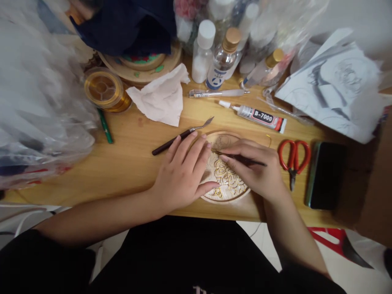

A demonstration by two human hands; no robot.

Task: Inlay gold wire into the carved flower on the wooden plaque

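A round wooden plaque (226, 199) lies near the table's front edge, with gold wire outlines (229, 175) forming a flower over a drawn pattern. My left hand (185, 169) rests spread over its left side, fingers stretched out and thumb along the lower part. Pinched in my right hand (260, 167) is a pair of dark tweezers (241, 157), their tips down at the upper middle of the plaque. Whether a bit of wire sits between the tips is too small to tell. A palette knife (180, 139) lies just beyond my left fingertips.
Red-handled pliers (293, 161) and a phone (326, 175) lie at the right. Behind are a B-7000 glue tube (260, 117), a pen (219, 93), bottles (220, 65) and crumpled tissue (163, 98). A gold wire spool (105, 90) and plastic bags (39, 98) stand at the left.
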